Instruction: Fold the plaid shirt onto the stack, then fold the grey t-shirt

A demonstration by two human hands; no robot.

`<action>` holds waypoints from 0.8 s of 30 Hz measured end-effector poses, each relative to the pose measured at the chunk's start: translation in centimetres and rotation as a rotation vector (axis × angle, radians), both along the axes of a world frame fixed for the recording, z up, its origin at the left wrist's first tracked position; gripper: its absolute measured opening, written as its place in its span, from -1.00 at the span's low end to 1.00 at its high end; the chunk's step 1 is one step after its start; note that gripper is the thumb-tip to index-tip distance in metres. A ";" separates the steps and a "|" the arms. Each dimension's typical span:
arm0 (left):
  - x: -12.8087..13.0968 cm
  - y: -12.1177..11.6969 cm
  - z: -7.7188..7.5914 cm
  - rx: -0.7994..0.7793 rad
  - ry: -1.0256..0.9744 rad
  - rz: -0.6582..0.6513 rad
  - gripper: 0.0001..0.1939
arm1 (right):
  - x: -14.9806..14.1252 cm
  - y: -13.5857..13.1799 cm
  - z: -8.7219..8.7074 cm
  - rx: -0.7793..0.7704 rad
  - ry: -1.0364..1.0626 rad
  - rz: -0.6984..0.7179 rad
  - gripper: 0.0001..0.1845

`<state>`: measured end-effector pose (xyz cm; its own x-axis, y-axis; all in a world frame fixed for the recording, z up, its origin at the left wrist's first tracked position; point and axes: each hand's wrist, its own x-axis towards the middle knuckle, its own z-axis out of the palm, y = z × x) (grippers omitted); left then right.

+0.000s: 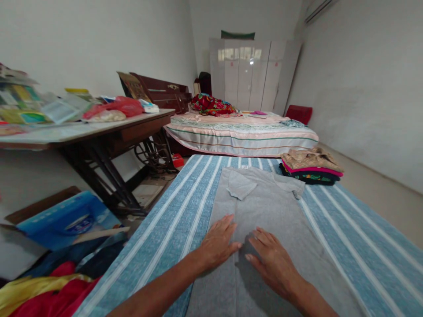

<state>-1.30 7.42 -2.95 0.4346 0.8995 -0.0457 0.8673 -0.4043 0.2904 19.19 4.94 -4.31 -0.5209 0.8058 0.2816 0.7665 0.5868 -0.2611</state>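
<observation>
A grey shirt (264,207) lies spread flat on a bed covered by a blue and white striped sheet (178,220). My left hand (220,242) rests palm down on the shirt's left part, fingers stretched out. My right hand (272,259) lies flat beside it on the shirt's middle, fingers extended and slightly apart. The two hands nearly touch at the thumbs. Neither holds anything.
A stack of folded clothes (310,166) sits at the bed's far right corner. A second bed (241,132) with a colourful bundle stands beyond. A cluttered sewing table (99,127) is at left, with boxes and clothes (49,290) on the floor.
</observation>
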 end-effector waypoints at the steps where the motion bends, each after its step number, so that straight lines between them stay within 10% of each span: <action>1: -0.2 -1.2 -0.2 -0.003 -0.001 -0.007 -0.42 | 0.1 -0.6 -0.2 0.003 0.004 0.002 -0.71; 12: -1.7 -10.1 -1.2 -0.060 -0.088 -0.066 -0.37 | -1.3 -5.9 -3.1 0.131 0.180 0.142 -0.68; 24: -5.1 -14.9 -1.2 0.095 -0.200 0.093 -0.40 | -0.7 -8.0 -2.5 0.024 0.189 0.203 -0.69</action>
